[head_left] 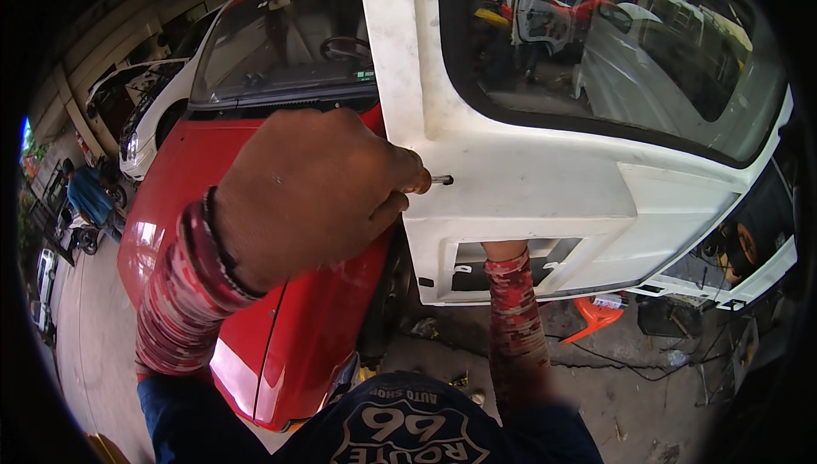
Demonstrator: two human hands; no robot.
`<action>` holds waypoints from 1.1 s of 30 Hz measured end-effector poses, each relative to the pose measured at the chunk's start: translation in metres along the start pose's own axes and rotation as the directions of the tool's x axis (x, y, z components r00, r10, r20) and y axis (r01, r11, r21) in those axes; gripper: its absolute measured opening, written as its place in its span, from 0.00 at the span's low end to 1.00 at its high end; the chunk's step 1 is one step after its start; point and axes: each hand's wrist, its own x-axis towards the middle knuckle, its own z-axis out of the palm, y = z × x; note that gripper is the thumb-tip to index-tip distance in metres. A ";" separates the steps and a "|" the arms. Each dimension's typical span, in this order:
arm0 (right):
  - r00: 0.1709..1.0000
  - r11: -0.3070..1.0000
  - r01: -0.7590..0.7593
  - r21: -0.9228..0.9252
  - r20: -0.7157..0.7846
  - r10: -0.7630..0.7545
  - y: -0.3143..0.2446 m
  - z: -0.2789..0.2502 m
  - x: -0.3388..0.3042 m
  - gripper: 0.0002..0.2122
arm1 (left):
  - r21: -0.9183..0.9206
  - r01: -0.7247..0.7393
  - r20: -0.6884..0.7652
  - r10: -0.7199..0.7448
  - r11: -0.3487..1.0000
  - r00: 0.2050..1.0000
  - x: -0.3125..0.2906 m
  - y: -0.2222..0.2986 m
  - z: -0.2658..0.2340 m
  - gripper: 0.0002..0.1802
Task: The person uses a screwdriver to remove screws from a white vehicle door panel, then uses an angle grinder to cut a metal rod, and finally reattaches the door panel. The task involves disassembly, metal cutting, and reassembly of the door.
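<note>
My left hand is closed in a pinch around a thin metal rod. The rod's tip sits at a small dark hole in a white vehicle door panel with a large window. Lower down, my right hand reaches into a rectangular cut-out in the same panel. Only its wrist side shows; the fingers are hidden behind the metal. Patterned red sleeves cover both forearms.
A red car stands close on the left, with a white car behind it. Another person in a blue shirt is at far left. An orange plastic piece and dark cables lie on the floor below the panel.
</note>
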 end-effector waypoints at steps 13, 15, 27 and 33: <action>0.999 0.997 -0.015 0.072 0.045 0.012 0.000 -0.007 0.003 0.18 | -0.141 0.097 -0.077 -0.109 0.985 0.991 -0.014 0.004 0.006 0.09; 0.998 0.995 -0.032 0.100 0.054 0.027 -0.002 -0.009 0.005 0.18 | -0.092 0.110 -0.086 -0.118 0.990 0.989 -0.016 0.005 0.008 0.09; 0.996 0.986 -0.031 0.163 0.086 0.017 -0.004 -0.017 0.013 0.17 | -0.086 0.068 -0.100 -0.076 0.994 0.992 -0.017 -0.004 0.005 0.14; 0.995 0.990 -0.029 0.141 0.097 0.016 -0.002 -0.015 0.013 0.17 | -0.128 0.122 -0.166 -0.143 0.984 0.976 -0.022 0.003 0.015 0.10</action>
